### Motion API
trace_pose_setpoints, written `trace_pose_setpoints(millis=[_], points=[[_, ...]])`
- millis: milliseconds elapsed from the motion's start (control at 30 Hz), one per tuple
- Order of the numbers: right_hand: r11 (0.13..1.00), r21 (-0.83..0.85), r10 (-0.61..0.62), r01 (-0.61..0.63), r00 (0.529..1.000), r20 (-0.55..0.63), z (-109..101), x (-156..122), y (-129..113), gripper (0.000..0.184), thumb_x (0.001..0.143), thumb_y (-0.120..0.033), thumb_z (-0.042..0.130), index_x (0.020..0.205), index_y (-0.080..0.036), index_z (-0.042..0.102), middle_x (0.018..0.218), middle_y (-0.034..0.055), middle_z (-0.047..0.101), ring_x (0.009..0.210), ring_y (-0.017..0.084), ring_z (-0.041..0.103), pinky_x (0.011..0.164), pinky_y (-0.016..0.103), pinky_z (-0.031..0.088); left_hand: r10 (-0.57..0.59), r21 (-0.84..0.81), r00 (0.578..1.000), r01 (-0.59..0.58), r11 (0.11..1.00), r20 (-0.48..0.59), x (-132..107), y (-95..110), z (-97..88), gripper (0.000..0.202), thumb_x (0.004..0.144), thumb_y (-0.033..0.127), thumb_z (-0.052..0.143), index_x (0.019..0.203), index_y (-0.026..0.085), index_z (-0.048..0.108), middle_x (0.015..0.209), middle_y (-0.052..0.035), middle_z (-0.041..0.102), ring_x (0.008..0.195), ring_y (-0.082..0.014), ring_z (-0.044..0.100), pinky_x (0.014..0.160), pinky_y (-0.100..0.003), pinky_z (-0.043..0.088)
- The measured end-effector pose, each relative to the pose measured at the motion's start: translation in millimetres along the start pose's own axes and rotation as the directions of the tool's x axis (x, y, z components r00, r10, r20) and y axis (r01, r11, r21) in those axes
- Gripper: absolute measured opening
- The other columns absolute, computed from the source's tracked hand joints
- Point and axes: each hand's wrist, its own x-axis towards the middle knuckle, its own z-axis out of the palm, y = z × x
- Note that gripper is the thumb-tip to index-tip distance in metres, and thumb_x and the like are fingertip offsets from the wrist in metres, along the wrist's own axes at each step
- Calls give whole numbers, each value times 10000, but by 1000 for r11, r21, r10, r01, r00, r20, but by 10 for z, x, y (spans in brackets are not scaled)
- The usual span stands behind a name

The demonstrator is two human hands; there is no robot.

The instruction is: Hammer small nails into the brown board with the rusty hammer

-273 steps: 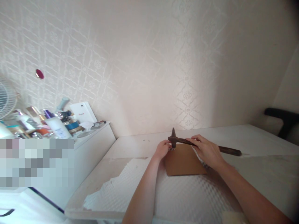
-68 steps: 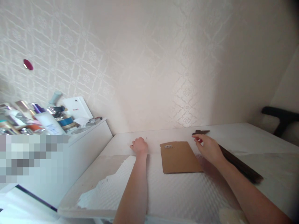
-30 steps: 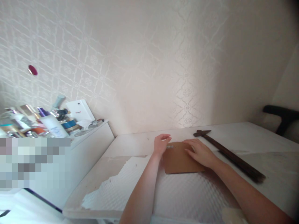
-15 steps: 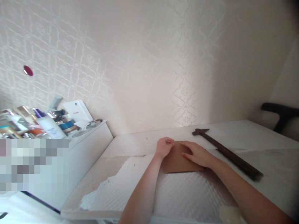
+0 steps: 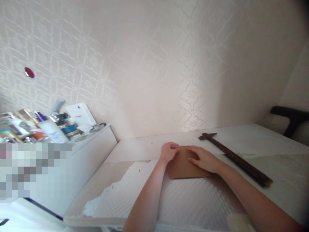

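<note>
Saw a flat brown rectangular cardboard sheet [image 5: 182,167] on a scuffed white tabletop [image 5: 135,149]. Noted the left hand [image 5: 169,151] with curled fingers at the sheet's far left corner; could not tell whether clamped on anything. Saw the right hand [image 5: 204,158] spread over the sheet's right side, apart from the left. Found, right of the sheet, a dark long-handled hammer [image 5: 235,157]; before the sheet, a white dimpled covering [image 5: 188,199].
</note>
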Motion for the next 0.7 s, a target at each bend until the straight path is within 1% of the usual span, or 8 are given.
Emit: trace_pose_setpoints(millis=[100, 233, 400, 467, 533, 600, 633, 700], points=[[1000, -18, 8, -8, 1000, 2, 7, 2, 15, 433, 778, -342, 545, 1164, -155, 603, 1226, 138, 592, 1125, 256, 544, 1000, 438, 388, -5, -10, 1000, 5, 1000, 10, 15, -26, 6, 162, 675, 127, 676, 831, 161, 705, 879, -66, 725, 816, -155, 662, 767, -239, 498], [1000, -26, 6, -6, 1000, -18, 22, -3, 42, 419, 773, -341, 551, 1149, -169, 614, 1223, 136, 594, 1120, 257, 548, 996, 446, 390, -5, 8, 1000, 5, 1000, 12, 25, -48, 1, 151, 676, 139, 675, 820, 166, 708, 870, -63, 726, 820, -157, 660, 783, -249, 495], [999, -46, 21, -21, 1000, -7, 41, -4, 39, 427, 773, -358, 551, 1148, -163, 617, 1234, 138, 585, 1123, 261, 543, 991, 444, 394, 11, 32, 1000, -11, 999, 23, 24, -62, -5, 155, 687, 150, 662, 833, 162, 712, 863, -65, 725, 813, -161, 657, 788, -259, 494], [998, -69, 10, -10, 1000, -2, 32, 5, 19, 430, 784, -364, 540, 1152, -154, 613, 1229, 136, 589, 1115, 254, 546, 985, 424, 401, 15, 32, 999, -16, 999, 32, 26, -69, -6, 158, 687, 155, 663, 837, 158, 712, 857, -68, 725, 811, -164, 657, 783, -259, 495], [993, -121, 0, -3, 1000, -30, -5, 16, 7, 418, 805, -358, 512, 1150, -144, 612, 1207, 137, 602, 1108, 253, 547, 977, 411, 406, 17, 25, 999, -18, 1000, 47, 30, -75, -5, 159, 688, 151, 661, 839, 157, 711, 852, -66, 725, 811, -161, 656, 779, -256, 495], [973, -216, 45, -75, 989, -140, -71, 18, 30, 389, 827, -331, 470, 1139, -151, 616, 1178, 137, 618, 1098, 267, 546, 955, 430, 414, 14, 20, 998, -15, 1000, 60, 34, -83, -4, 159, 690, 141, 656, 838, 163, 710, 848, -58, 725, 811, -155, 656, 780, -254, 495], [950, -269, 100, -159, 970, -223, -110, 11, 60, 378, 834, -312, 448, 1134, -155, 616, 1158, 143, 626, 1081, 283, 551, 927, 452, 424, 10, 20, 998, -11, 1000, 66, 36, -87, -3, 159, 692, 138, 653, 838, 167, 710, 845, -54, 725, 813, -154, 656, 782, -255, 495], [860, -340, 240, -381, 889, -389, -186, -24, 155, 379, 828, -275, 425, 1137, -159, 610, 1103, 167, 640, 1011, 323, 570, 829, 494, 453, 2, 22, 997, -4, 1000, 72, 41, -97, -1, 159, 693, 134, 652, 836, 171, 710, 840, -49, 725, 815, -153, 656, 790, -259, 495]])
